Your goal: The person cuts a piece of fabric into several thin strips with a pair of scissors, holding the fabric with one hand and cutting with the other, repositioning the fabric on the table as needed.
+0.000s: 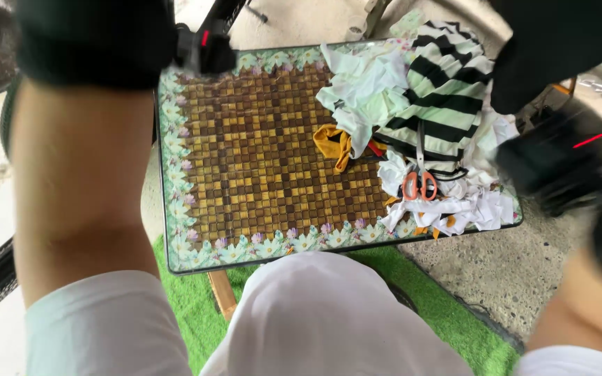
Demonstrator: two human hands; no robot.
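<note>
A small table (259, 153) with a brown checkered top and a flowered border stands in front of me. Its right side carries a heap of white cloth scraps (364, 90), a black-and-white striped garment (447, 90) and a mustard-yellow piece (332, 143). Orange-handled scissors (419, 184) lie on the heap. My left forearm (78, 181) rises at the left into a black cuff (92, 35); my left hand is beyond the top edge. My right hand (559, 56) is a blurred black shape above the heap's right side, and its fingers are unclear.
My knee in white cloth (329, 313) is just below the table's near edge. A green artificial-grass mat (447, 313) lies under the table on a concrete floor (510, 271). Black devices with red lights sit on both wrists.
</note>
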